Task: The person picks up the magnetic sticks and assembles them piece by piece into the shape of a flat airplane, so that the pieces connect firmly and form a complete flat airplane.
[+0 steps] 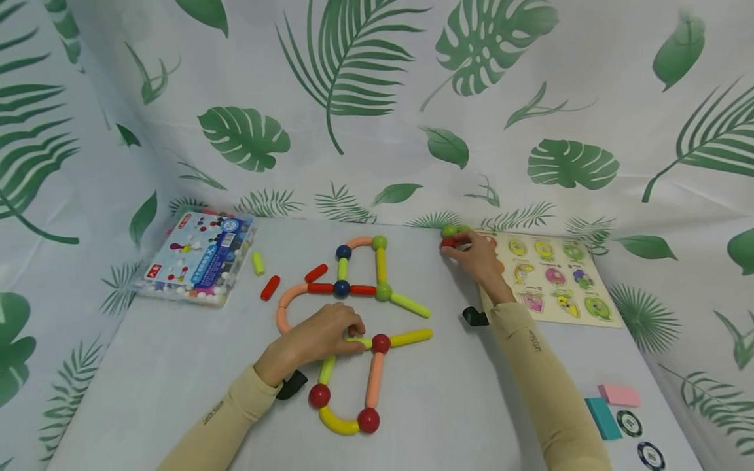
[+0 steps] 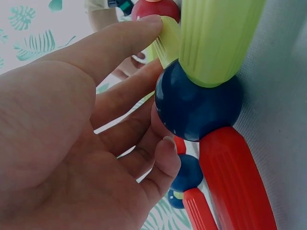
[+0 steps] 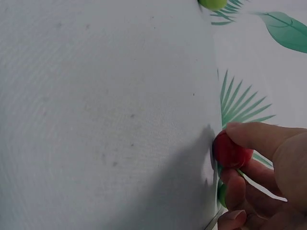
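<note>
My left hand (image 1: pixel 324 332) reaches over a figure of joined magnetic sticks and balls on the table. Its thumb and index finger pinch a pale green stick (image 2: pixel 169 40) that runs to a red ball (image 1: pixel 381 343). Close to these fingers is a dark blue ball (image 2: pixel 199 103) with a red stick (image 2: pixel 235 177) on it; in the head view the hand hides that ball. At the back of the table my right hand (image 1: pixel 480 258) grips a red ball (image 3: pixel 231 149) between thumb and fingers. Green balls (image 1: pixel 449 231) lie just behind it.
A clear plastic box (image 1: pixel 197 255) with a printed lid stands at the back left. Loose red sticks (image 1: pixel 270 288) and a short green one (image 1: pixel 257 263) lie near it. A fruit picture sheet (image 1: pixel 554 281) is at right; pink (image 1: pixel 620 395) and teal blocks (image 1: pixel 603 418) lie beside round chips (image 1: pixel 629 423).
</note>
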The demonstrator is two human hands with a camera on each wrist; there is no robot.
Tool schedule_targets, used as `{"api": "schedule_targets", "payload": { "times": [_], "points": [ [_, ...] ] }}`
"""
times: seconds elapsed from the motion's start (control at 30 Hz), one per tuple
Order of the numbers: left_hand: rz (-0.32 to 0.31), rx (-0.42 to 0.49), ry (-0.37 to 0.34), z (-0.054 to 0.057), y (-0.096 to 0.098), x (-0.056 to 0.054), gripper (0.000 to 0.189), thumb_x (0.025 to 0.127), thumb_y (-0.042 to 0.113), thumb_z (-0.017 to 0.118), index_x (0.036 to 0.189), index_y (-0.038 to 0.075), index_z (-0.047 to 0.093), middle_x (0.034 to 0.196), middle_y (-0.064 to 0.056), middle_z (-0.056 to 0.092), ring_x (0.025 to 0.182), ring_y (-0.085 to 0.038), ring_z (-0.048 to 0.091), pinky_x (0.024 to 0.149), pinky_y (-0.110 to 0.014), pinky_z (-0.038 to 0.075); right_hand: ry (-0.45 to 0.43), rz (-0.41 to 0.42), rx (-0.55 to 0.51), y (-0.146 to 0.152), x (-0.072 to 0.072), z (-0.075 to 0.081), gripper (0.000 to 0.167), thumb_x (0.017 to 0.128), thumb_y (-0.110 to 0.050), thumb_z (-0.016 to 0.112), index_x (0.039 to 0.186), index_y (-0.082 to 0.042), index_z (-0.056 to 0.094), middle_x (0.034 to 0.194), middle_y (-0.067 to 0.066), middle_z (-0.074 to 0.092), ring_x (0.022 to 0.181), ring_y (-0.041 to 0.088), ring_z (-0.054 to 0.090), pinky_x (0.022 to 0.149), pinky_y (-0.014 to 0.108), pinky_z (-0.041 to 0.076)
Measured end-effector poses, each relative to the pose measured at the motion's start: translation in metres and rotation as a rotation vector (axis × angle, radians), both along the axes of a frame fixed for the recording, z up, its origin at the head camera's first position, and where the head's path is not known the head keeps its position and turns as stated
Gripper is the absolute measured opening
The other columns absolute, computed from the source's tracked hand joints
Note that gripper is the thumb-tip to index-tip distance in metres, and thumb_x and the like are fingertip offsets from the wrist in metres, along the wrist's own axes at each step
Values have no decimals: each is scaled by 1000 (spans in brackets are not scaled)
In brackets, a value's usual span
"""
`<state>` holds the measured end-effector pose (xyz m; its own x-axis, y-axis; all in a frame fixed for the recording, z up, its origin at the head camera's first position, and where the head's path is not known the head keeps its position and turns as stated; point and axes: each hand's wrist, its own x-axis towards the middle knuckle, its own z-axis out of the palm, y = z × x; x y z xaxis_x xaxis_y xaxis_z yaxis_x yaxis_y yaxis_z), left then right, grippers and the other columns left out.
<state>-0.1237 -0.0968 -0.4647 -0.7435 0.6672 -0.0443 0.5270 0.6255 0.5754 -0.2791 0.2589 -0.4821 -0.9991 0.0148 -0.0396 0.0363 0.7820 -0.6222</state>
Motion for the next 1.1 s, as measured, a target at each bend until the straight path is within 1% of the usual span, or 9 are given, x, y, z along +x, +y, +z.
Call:
{"api": "schedule_targets", "payload": {
  "times": [0.13,0.27,0.4,0.5,0.57,0.67,0.83,0.97,1.1],
  "points": [
    [-7,5,-4,0,3,0,22,89,28,79,104,12,76,91,3,67,87,-12,53,82,-29,47,30,35,-1,5,4,0,45,93,-34,74,123,-3,61,117,16,65,96,31,60,70,33,48],
    [5,14,-30,1,3,0,23,90,29,78,105,12,76,93,2,67,89,-14,55,82,-28,48,33,46,13,8,15,2,45,92,-38,75,120,-6,61,116,14,65,98,30,60,74,33,47],
    [24,35,-57,4,2,-1,24,92,29,77,106,11,75,96,0,67,92,-17,57,82,-31,50,57,84,2,12,34,4,46,91,-38,76,120,-6,62,116,15,66,98,28,58,76,32,45],
    [38,50,-52,7,1,-5,24,92,28,76,107,9,75,97,-1,68,93,-19,58,83,-31,50,55,130,-26,13,55,3,45,91,-37,77,120,-7,62,112,14,66,92,26,56,72,30,45],
    [42,58,-34,10,3,-10,23,93,27,76,107,8,75,97,0,68,93,-21,59,84,-32,51,46,159,-42,12,69,1,43,90,-36,78,119,-9,63,107,12,66,88,24,55,69,28,44],
    [35,50,10,14,10,-21,23,94,25,75,108,8,75,98,0,68,95,-22,61,86,-32,52,27,194,-54,11,90,-3,40,89,-36,79,117,-13,63,98,7,64,85,21,54,67,26,44],
    [9,17,69,19,30,-41,22,94,21,74,110,5,74,100,-3,70,97,-21,60,89,-34,52,42,270,-79,8,120,-6,35,87,-31,81,113,-15,65,91,3,63,82,20,56,67,24,45],
    [-15,3,95,20,45,-51,22,94,17,73,112,4,73,106,-6,72,100,-21,60,94,-36,51,33,324,-106,5,135,-9,33,86,-29,83,112,-16,66,89,0,63,81,17,57,68,23,48],
    [-28,-25,103,21,61,-59,23,94,14,73,115,5,73,110,-6,70,104,-22,59,96,-35,51,27,335,-105,4,145,-10,34,86,-31,83,112,-19,66,87,-2,61,78,15,57,67,23,48]
  ]
}}
